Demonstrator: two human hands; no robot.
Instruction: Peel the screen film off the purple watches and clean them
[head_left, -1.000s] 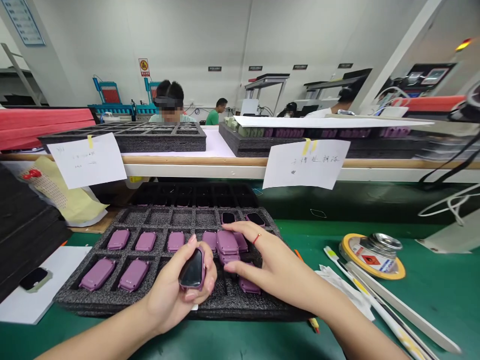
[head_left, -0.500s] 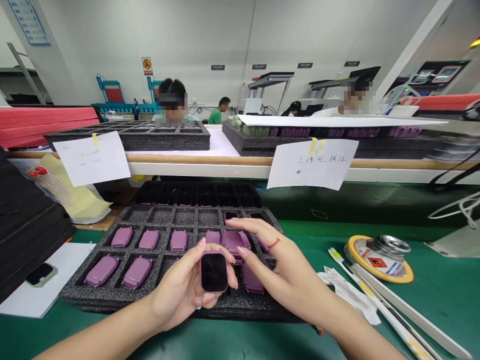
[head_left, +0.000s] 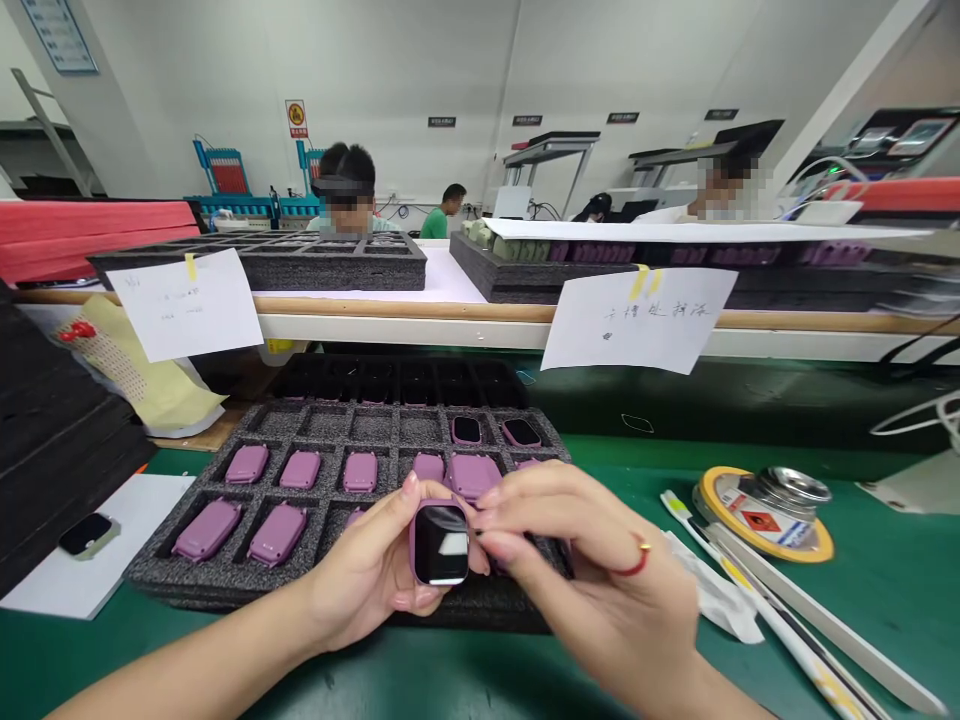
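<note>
A purple smartwatch body with a dark, glossy screen facing me is gripped in my left hand, fingers behind it and thumb along its upper left edge. Beside the watch's right edge, my right hand is closed in a pinch, thumb against the fingers. A tiny dark spot shows at those fingertips, too small to name. Behind and under both hands lies a black foam tray with purple watch bodies in its pockets, such as one back side up and one screen up.
At right are a yellow-rimmed round container, a toothbrush, a white tissue and a long white strip. A green watch rests on white paper at left. A shelf edge spans behind; co-workers sit beyond.
My right hand has gone from spread fingers over the tray to a pinch at the watch's right side. The watch has shifted slightly right, and its screen now shows a bright reflection.
</note>
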